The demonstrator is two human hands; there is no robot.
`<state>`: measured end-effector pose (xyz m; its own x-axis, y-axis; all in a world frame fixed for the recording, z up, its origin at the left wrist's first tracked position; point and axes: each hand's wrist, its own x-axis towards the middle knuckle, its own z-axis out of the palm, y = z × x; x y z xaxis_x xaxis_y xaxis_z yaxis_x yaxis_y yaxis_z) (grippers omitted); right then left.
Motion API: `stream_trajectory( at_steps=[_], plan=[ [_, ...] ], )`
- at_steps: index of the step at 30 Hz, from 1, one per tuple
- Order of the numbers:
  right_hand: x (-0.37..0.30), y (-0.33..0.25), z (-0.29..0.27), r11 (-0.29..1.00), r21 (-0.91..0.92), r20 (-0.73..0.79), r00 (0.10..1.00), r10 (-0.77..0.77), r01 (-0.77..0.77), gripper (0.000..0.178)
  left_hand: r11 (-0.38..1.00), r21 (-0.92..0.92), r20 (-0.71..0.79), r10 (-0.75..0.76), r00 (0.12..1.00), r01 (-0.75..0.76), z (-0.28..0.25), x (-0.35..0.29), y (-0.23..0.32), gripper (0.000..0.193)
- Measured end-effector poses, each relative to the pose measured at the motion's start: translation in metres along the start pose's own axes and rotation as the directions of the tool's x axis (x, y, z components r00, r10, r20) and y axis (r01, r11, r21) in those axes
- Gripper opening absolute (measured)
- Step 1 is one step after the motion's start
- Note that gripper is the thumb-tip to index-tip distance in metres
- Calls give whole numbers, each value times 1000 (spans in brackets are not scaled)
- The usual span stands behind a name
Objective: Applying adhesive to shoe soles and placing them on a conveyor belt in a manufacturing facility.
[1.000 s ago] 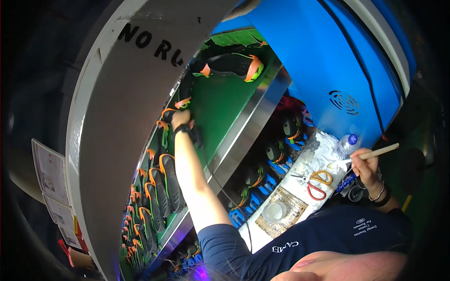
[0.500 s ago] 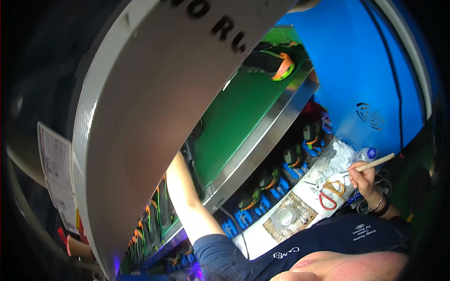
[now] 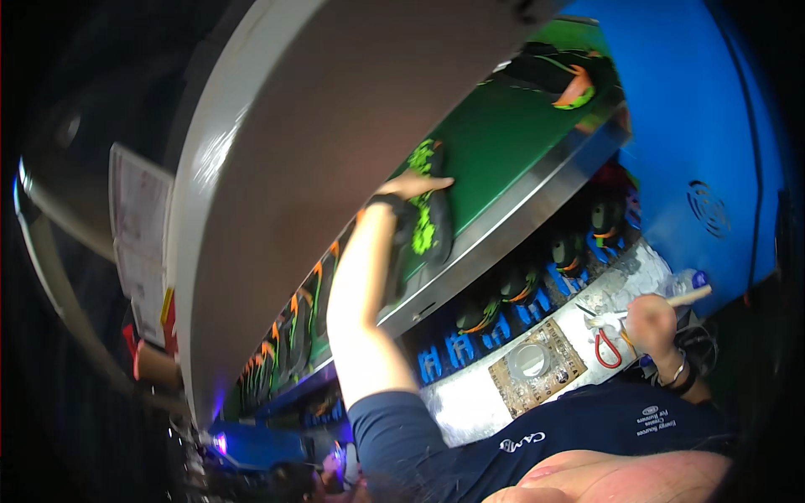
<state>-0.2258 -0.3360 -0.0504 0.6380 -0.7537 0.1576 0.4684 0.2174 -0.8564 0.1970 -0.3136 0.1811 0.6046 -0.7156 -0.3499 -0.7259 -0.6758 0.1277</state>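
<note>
My left hand (image 3: pixel 411 185) is stretched out over the green belt and grips a black shoe (image 3: pixel 425 237) by its middle. The shoe's sole side, black with bright green patches, shows. One finger lies out across it. Lower right, my right hand (image 3: pixel 651 325) is closed round a slim tool with a pale wooden handle (image 3: pixel 693 295); its working end is hard to make out. Beside that hand lie scissors with a red handle (image 3: pixel 607 350), partly hidden by the hand.
A large grey hood (image 3: pixel 319 109) overhangs the green belt (image 3: pixel 495 155). Several shoes (image 3: pixel 295 331) stand along the belt's left. Others sit on blue holders (image 3: pixel 459 348) below its metal edge. A round container (image 3: pixel 530 360) stands on the white ledge near me. A blue panel (image 3: pixel 671 109) rises at right.
My left hand, earlier hidden under the hood, has come into view with the black shoe. The view has shifted, and my right hand has turned while keeping the wooden-handled tool.
</note>
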Motion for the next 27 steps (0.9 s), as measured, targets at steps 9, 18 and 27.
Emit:
stream_trajectory(
  at_steps=[9,18,27],
  plan=[
    [-2,42,8,994,-47,159,982,102,-96,8,576,-733,-298,205,932,-361,9,-99,-19,58],
    [24,111,75,934,-305,487,813,319,-184,11,-183,-933,-331,92,939,-310,188,-304,-58,47],
    [28,164,77,871,-471,599,775,203,136,8,-836,-537,-12,-126,992,-112,402,-381,-107,70]
  ],
)
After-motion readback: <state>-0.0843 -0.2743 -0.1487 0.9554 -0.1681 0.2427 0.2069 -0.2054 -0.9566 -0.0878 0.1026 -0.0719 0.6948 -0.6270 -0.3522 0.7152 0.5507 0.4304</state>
